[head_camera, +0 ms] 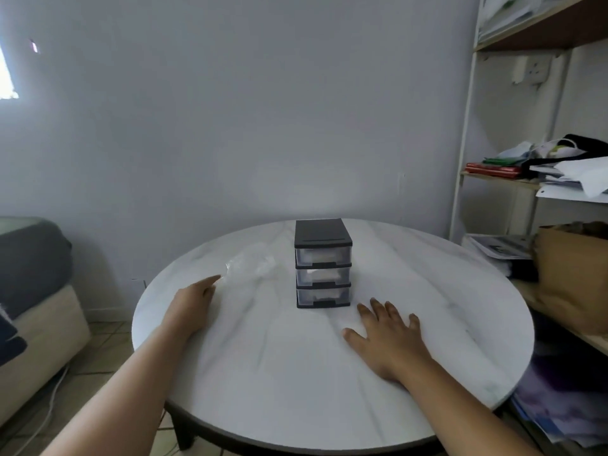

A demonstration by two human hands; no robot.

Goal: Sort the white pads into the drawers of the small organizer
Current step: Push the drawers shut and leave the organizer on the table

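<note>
A small black organizer (323, 263) with three clear drawers stands upright near the middle of the round white table (296, 373). All three drawers are pushed in, and pale contents show faintly through their fronts. A crumpled clear plastic bag (251, 266) lies on the table just left of the organizer. My left hand (194, 301) reaches toward the bag, its fingertips touching the bag's near left edge. My right hand (388, 337) lies flat on the table with fingers spread, just in front and right of the organizer, holding nothing. No loose white pads show on the table.
A shelf unit (539, 179) with papers, cloths and a brown paper bag (572, 278) stands close to the table's right side. A sofa (33, 291) is at the left. A plain wall is behind the table.
</note>
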